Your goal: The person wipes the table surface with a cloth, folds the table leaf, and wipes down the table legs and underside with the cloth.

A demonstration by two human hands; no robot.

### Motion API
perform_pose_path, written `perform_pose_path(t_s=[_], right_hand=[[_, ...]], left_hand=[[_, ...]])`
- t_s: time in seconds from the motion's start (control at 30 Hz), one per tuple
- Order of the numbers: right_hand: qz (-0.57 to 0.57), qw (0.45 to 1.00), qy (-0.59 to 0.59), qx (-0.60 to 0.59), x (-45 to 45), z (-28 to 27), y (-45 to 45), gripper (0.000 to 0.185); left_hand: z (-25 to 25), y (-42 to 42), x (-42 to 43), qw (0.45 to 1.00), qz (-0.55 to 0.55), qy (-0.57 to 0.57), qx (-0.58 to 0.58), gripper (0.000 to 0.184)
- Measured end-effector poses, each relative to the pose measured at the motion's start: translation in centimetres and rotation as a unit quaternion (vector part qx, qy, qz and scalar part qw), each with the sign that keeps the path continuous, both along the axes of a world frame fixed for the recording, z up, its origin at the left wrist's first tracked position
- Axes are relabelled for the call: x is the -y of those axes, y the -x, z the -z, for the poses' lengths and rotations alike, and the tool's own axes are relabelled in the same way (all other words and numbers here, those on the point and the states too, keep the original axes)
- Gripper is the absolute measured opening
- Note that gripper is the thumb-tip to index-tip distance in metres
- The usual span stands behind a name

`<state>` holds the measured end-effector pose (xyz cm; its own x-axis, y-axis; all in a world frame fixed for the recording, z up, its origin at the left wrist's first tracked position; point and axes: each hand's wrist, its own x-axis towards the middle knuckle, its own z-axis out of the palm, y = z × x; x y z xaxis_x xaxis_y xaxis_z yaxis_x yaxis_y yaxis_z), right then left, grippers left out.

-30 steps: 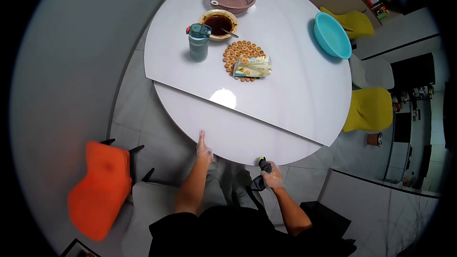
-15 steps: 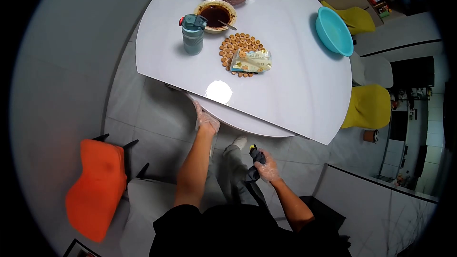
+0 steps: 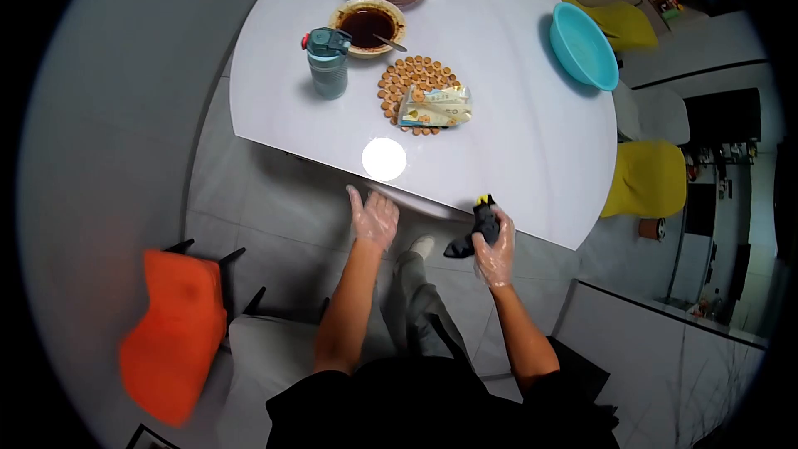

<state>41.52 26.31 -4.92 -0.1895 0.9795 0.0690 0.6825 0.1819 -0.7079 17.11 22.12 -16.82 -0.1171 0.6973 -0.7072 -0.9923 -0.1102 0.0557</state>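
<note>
The person is wearing a black top, its short sleeves ending above the elbows and leaving the forearms bare. Thin, see-through plastic gloves are covering the left hand and the right hand, wrinkling over the fingers and catching the light in small glints. Below, greyish trousers are hanging loosely, a dark strip showing along one leg, and a pale shoe is peeking out beneath.
</note>
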Motion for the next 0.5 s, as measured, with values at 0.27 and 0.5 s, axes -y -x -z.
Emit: perform_pose_path(t_s=[0.27,0.5], right_hand=[[-0.174,0.973,0.066,0.137,-4.2,4.5,2.0,0.067],[-0.201,0.962,0.056,0.178,-4.5,4.9,3.2,0.069]], left_hand=[[2.8,1.3,-3.3,0.988,-0.074,-0.074,0.114,0.091],[4.9,1.7,-6.7,0.982,-0.088,-0.126,0.112,0.068]])
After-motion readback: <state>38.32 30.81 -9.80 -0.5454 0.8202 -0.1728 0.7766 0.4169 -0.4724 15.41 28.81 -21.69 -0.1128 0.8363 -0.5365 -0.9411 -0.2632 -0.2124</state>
